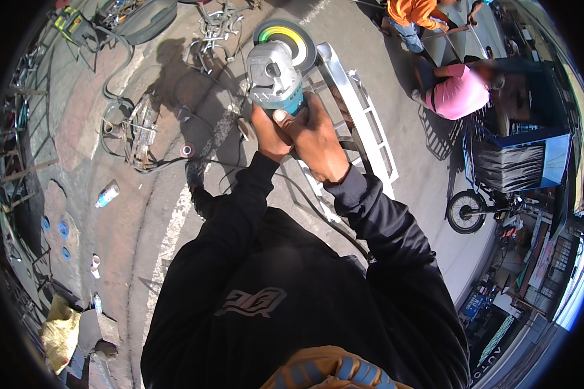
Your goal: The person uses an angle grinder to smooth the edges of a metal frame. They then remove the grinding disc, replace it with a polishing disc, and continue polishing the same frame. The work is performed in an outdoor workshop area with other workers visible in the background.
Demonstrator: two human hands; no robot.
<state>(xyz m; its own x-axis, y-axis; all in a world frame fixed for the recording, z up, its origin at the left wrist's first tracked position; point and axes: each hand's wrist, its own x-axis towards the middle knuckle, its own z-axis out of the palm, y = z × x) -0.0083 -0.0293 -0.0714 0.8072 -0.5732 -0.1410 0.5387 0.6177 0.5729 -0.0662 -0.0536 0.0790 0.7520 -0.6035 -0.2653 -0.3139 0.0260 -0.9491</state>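
The left hand and right hand are curling snugly around the teal grinder. Its wheel is sitting at the far end. A white metal frame is resting just right of the grinder; whether they are touching, I cannot tell. If the grip is slipping, the wheel could be kicking into bare skin. A person in pink is crouching well right of the grinder, where flying bits could be hurting them.

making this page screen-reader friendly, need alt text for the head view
Left hand and right hand together hold a teal-and-grey angle grinder with a round disc, near a white metal frame on sunlit pavement. An orange-clad person and a pink-shirted person are at upper right.
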